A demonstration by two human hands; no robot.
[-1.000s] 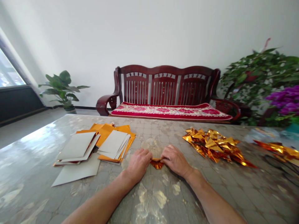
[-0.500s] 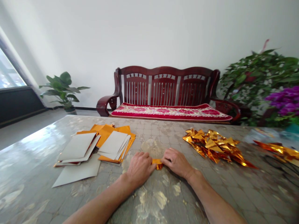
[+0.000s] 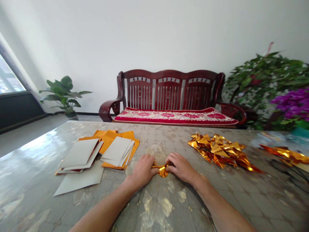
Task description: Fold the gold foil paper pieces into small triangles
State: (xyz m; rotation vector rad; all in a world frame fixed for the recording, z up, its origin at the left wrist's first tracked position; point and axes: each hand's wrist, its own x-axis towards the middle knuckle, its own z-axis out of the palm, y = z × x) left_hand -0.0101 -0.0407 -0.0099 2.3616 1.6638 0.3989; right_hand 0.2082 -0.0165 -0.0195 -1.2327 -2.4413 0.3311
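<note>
Foil piece (image 3: 163, 172), folded, shiny gold: my left hand (image 3: 144, 169) and right hand (image 3: 180, 167) pinch opposite ends, each grip nearly closed, probably so it can't twist.

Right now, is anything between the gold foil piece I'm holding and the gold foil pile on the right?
Yes: your right grip stands between the foil piece and the foil pile. Nothing else visible does.
</note>
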